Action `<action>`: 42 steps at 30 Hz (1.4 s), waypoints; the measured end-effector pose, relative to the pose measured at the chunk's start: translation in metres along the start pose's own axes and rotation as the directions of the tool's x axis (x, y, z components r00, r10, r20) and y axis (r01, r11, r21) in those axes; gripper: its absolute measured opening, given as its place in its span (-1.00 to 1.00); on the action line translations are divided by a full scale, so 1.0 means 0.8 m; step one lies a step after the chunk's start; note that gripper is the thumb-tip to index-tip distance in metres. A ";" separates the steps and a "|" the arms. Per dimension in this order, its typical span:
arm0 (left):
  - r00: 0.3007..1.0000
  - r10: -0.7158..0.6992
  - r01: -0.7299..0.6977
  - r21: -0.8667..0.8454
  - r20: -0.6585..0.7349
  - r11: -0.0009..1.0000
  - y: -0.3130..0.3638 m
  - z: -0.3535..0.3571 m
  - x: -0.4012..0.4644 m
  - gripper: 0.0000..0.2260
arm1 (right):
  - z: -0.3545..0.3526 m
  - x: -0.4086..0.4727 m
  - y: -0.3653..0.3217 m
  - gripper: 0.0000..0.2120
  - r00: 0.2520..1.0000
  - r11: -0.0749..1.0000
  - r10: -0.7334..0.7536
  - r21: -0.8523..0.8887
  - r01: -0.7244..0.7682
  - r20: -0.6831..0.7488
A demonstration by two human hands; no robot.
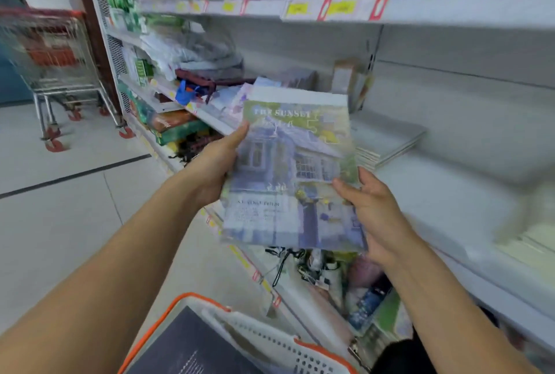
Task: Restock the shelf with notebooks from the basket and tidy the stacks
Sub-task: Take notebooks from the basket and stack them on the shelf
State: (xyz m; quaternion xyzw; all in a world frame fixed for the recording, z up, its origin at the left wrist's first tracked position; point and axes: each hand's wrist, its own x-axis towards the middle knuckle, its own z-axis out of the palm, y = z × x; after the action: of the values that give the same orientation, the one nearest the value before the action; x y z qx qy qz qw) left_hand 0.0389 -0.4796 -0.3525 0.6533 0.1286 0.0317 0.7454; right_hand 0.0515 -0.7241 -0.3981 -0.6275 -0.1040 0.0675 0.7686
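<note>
Notebooks, a thin glossy bundle at frame centre before the shelf, look light, floppy and slippery, best held along both long edges. The left hand grips the left edge; the right hand cups the lower right corner with loosely curved fingers.

We reach both bare forearms forward and up from the lower corners of the view, wrists converging. Our left hand grips the notebook at its left edge, thumb lying along the cover's front and the fingers hidden behind it. Our right hand holds the lower right corner, thumb pressed on the cover and the fingers curled loosely just beyond the edge.
</note>
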 end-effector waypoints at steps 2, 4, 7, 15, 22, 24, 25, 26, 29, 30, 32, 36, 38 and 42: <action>0.993 -0.030 0.016 0.119 0.117 0.993 0.014 0.029 0.016 -0.54 | -0.020 0.021 -0.020 -0.79 0.988 1.000 0.017 0.019 -0.014 -0.152; 0.990 -0.028 0.005 0.165 0.139 0.986 0.017 0.057 0.028 -0.73 | -0.037 0.045 -0.035 -0.77 0.958 0.998 0.052 0.050 -0.039 -0.281; 0.994 -0.036 0.042 -0.052 0.108 0.998 0.004 0.099 0.055 -0.87 | -0.054 0.079 -0.048 -0.76 0.910 0.981 0.152 0.171 -0.092 -0.384; 0.995 -0.081 0.052 -0.424 -0.051 0.904 -0.032 0.179 0.147 -0.47 | -0.101 0.118 -0.048 -0.89 0.946 0.974 0.160 -0.109 -0.198 -0.283; 0.984 -0.072 0.013 -0.341 -0.162 0.940 -0.024 0.216 0.221 -0.14 | -0.118 0.153 -0.039 -0.35 0.973 0.949 0.096 -0.276 -0.153 -0.210; 0.984 -0.094 0.045 -0.303 -0.149 0.952 -0.024 0.222 0.224 -0.15 | -0.115 0.157 -0.037 -0.33 0.981 0.955 0.081 -0.267 -0.127 -0.178; 0.982 -0.092 0.044 -0.276 -0.163 0.960 -0.021 0.227 0.221 -0.18 | -0.114 0.158 -0.034 -0.38 0.982 0.946 0.073 -0.300 -0.122 -0.172; 0.979 -0.089 0.043 -0.244 -0.183 0.969 -0.020 0.230 0.221 -0.21 | -0.113 0.162 -0.031 -0.39 0.980 0.939 0.057 -0.323 -0.117 -0.189; 0.975 -0.086 0.053 -0.160 -0.206 0.986 -0.024 0.240 0.238 -0.19 | -0.111 0.179 -0.019 -0.14 0.961 0.888 0.013 -0.438 -0.139 -0.277; 0.974 -0.090 0.062 -0.139 -0.208 0.988 -0.024 0.245 0.239 -0.17 | -0.114 0.189 -0.010 0.05 0.960 0.873 -0.025 -0.475 -0.115 -0.279; 0.971 -0.077 0.059 -0.083 -0.227 0.995 -0.025 0.254 0.242 -0.14 | -0.121 0.207 0.006 0.13 0.958 0.869 -0.069 -0.489 -0.080 -0.278; 0.971 0.019 0.029 0.200 -0.237 0.979 -0.035 0.264 0.249 -0.11 | -0.135 0.231 0.028 -0.04 0.946 0.862 -0.120 -0.505 -0.052 -0.301; 0.966 0.068 0.022 0.342 -0.250 0.939 -0.039 0.268 0.247 -0.13 | -0.143 0.244 0.040 0.11 0.943 0.850 -0.136 -0.525 -0.046 -0.303; 0.984 0.097 0.006 0.575 -0.149 0.818 -0.044 0.255 0.236 -0.18 | -0.152 0.262 0.050 0.45 0.942 0.868 -0.099 -0.490 -0.076 -0.321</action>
State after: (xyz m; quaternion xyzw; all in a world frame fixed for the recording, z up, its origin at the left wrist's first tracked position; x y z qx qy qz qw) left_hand 0.2647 -0.6408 -0.3923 0.8446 0.1803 0.0657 0.4998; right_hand 0.2856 -0.7822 -0.4448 -0.8052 0.0107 -0.0740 0.5883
